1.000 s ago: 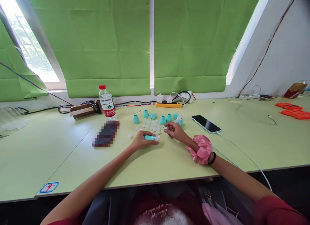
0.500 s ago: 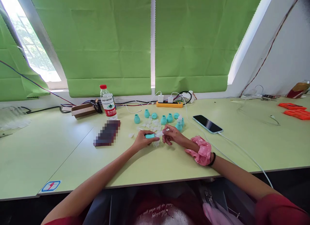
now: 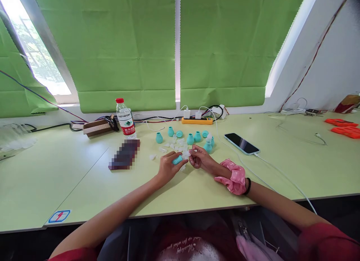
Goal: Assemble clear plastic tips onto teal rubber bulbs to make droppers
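Observation:
My left hand (image 3: 168, 167) is closed round a small teal bulb-shaped piece (image 3: 177, 159), its thumb and fingers pressing on the sides. At the end of that piece is a translucent white part (image 3: 186, 154), and my right hand (image 3: 201, 158) pinches its far side. Just beyond my hands lie several loose translucent pieces (image 3: 176, 144). Teal bulb-shaped pieces stand or lie around them, such as one at the left (image 3: 159, 137). Close to my right hand, another teal bulb (image 3: 208, 146) stands with a translucent top on it.
A water bottle (image 3: 126, 120) with a red cap stands at the back left, near an open cardboard box (image 3: 97, 128). A blurred dark object (image 3: 124, 155) lies in front of it. On the right is a charging phone (image 3: 242, 143); a yellow power strip (image 3: 197, 121) sits at the back.
My left hand has turned and shifted slightly, tilting the teal piece and bringing its translucent part closer to my right fingers. The right hand has barely moved.

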{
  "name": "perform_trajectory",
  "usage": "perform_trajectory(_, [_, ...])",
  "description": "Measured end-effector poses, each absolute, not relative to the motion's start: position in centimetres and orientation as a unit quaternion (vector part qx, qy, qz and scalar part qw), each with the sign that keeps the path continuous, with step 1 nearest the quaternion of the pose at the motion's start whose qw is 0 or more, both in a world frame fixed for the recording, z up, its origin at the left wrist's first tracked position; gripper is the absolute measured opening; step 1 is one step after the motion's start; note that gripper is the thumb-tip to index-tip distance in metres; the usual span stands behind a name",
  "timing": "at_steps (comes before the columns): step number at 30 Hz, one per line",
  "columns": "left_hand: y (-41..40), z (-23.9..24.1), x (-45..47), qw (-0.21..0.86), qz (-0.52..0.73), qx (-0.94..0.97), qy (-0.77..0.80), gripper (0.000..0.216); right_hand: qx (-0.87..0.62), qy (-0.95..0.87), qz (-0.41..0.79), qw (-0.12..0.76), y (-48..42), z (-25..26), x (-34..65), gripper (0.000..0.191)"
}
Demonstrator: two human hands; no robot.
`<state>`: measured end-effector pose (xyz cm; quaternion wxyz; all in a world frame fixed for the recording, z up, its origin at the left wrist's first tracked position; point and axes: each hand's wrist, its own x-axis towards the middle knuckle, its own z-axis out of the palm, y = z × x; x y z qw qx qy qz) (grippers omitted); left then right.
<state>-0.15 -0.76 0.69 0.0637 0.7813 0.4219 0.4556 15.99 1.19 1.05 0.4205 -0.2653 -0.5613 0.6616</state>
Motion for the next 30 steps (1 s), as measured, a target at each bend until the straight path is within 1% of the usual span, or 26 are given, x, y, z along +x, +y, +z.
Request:
perform_trajectory(6, [-0.4, 0.6, -0.4, 0.013, 0.448, 0.794, 0.410, 0.032, -0.261, -0.562, 0.667, 0.414, 1.0, 1.3, 16.1, 0.029])
perform_trajectory(14, [0.7, 2.1, -1.4, -0.067, 0.417, 0.805, 0.415, 0.033, -0.271, -0.568, 0.632, 0.452, 1.2, 1.5, 16.0, 0.023])
perform_trajectory(18, [1.9, 3.7, -3.3, -0.112, 0.469, 0.751, 0.452, 0.032, -0.295, -0.572, 0.621, 0.448, 1.6, 1.5, 16.4, 0.026])
perform_trajectory(21, [3.4, 4.5, -5.2, -0.128, 0.514, 0.672, 0.517, 0.034, -0.317, -0.574, 0.616, 0.437, 1.9, 1.3, 16.5, 0.026])
perform_trajectory(23, [4.3, 4.6, -6.4, -0.130, 0.522, 0.632, 0.558, 0.035, -0.328, -0.588, 0.604, 0.426, 2.0, 1.2, 16.4, 0.024])
perform_trajectory(25, [5.0, 4.4, -7.2, -0.127, 0.514, 0.613, 0.586, 0.034, -0.340, -0.621, 0.577, 0.407, 2.0, 1.0, 16.3, 0.023])
perform_trajectory(27, [5.6, 4.0, -7.8, -0.121, 0.495, 0.617, 0.600, 0.032, -0.359, -0.668, 0.520, 0.394, 1.7, 0.7, 16.1, 0.023])
perform_trajectory(30, [6.4, 3.3, -8.3, -0.106, 0.449, 0.647, 0.608, 0.031, -0.389, -0.753, 0.355, 0.394, 1.1, 0.4, 16.0, 0.023])
